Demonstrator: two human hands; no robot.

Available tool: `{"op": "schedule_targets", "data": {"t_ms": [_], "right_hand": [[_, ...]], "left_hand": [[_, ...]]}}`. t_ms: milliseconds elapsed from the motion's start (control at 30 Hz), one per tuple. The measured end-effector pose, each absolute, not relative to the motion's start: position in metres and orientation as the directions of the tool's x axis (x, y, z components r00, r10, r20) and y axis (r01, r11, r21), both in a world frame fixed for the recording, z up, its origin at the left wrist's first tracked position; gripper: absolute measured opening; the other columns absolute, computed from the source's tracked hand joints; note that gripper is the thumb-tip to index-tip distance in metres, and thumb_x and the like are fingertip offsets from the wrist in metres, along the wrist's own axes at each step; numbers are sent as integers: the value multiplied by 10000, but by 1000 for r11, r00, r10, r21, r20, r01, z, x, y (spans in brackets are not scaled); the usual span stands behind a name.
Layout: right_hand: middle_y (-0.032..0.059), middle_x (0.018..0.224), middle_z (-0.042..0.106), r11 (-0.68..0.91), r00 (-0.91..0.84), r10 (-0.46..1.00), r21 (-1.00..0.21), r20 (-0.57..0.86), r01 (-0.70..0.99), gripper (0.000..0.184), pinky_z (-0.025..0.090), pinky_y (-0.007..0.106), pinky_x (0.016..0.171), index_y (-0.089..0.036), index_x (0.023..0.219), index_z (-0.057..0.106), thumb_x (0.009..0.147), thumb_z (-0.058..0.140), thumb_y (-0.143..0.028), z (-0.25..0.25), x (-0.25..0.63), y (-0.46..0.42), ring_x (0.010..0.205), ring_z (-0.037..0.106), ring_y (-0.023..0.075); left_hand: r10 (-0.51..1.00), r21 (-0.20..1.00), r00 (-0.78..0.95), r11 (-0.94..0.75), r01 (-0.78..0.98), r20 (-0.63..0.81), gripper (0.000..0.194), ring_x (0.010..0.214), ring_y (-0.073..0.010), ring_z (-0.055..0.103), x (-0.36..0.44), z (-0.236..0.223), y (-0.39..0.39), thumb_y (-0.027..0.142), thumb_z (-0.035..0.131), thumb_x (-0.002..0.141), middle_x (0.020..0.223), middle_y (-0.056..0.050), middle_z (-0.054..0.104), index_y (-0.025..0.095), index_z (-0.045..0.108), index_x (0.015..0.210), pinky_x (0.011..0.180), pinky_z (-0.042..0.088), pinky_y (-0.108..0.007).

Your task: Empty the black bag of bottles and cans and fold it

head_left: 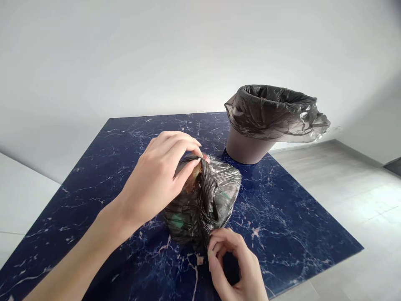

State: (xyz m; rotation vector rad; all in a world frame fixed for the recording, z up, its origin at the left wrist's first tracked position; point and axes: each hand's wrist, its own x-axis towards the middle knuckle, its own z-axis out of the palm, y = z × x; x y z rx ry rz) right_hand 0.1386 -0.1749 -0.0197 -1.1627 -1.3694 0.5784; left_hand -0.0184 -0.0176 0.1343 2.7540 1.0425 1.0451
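One filled black bag (230,177) lies on a blue table (291,234).
Your left hand (158,169) pinches its gathered mouth at the far end; your right hand (236,263) pinches the near end, the bag between them.

A filled black bag (206,200) lies on the table (282,221).

No text, label, brand, number or sign can be read, either on the dark bag (205,200) towards six o'clock or on the lined bin (247,146) towards two o'clock.
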Motion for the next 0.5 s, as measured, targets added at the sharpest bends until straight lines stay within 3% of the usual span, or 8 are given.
{"op": "schedule_targets", "data": {"t_ms": [233,400,500], "right_hand": [[-67,703,632,320,214,884,-870,416,374,329,501,239,605,-270,1394,506,1090,597,-356,-27,141,-181,549,595,124],[-85,561,534,219,251,906,-885,341,411,364,429,241,547,-244,1350,598,1088,598,-497,-28,145,-185,482,504,135],[-70,549,519,181,233,927,-895,294,408,370,407,245,532,-243,1305,649,1109,535,-536,-27,148,-187,491,500,147]], "left_hand": [[719,402,379,-660,635,583,127,1290,-289,676,-18,127,-12,294,562,1076,1315,-44,753,259,645,1166,1154,505,-455],[882,634,215,-453,626,419,221,1302,-347,671,-25,116,5,436,605,1037,1356,-58,753,282,681,1177,1068,560,-500],[911,694,229,-411,591,344,315,1305,-367,680,-35,106,22,509,625,994,1381,-96,744,262,677,1184,1113,553,-534]]}}
